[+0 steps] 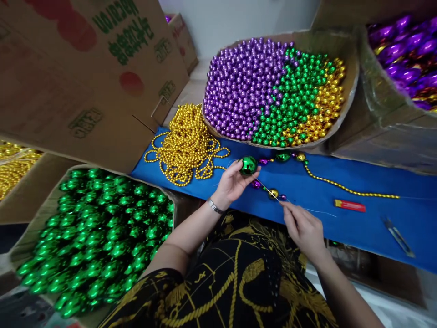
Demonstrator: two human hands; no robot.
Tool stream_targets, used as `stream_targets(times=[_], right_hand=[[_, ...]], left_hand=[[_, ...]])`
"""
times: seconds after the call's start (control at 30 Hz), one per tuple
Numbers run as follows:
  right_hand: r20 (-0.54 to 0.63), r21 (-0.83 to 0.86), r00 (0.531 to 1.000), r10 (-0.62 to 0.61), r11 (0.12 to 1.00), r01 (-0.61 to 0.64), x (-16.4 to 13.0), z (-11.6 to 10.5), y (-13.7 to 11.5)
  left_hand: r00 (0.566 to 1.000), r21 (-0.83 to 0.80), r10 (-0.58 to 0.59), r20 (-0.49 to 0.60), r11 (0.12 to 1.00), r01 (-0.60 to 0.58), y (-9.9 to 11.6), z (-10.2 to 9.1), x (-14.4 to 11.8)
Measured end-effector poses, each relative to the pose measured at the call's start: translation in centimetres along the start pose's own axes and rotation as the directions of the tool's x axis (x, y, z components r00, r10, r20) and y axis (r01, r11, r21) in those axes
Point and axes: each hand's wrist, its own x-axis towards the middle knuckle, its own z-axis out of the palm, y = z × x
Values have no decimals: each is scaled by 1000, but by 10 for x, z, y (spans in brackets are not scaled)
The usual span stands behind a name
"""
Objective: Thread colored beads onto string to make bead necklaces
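Note:
My left hand (pixel 232 183) holds a large shiny green bead (pixel 248 165) by the fingertips above the blue table (pixel 375 182). My right hand (pixel 302 228) pinches a thin thread or needle (pixel 269 188) that runs up to that bead. On the thread sit a small purple bead (pixel 256 184) and a gold bead (pixel 273 193). Beyond them lies a partly strung strand (pixel 341 187) with purple, green and gold beads and a long tail of small gold beads.
A cardboard tray (pixel 351 68) of purple, green and gold beads stands at the back. A pile of gold bead strings (pixel 186 141) lies left of it. A box of large green beads (pixel 99 237) is at my left. A red lighter (pixel 350 206) and snips (pixel 398 236) lie on the right.

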Motion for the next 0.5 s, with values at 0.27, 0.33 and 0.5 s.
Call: stream_targets(times=[0.27,0.33,0.5], right_hand=[[-4,-87,999,-42,995,42,1,3,1],[-14,-109,999,-47,993,46,3,5,1],[-63,-121,997,-48,992,40,7,11,1]], left_hand=[[999,14,41,35,999,-41,-5,1,-6],[993,69,90,74,993,-96,-10,3,-10],[982,170,96,164,978,-124,-22,10,-18]])
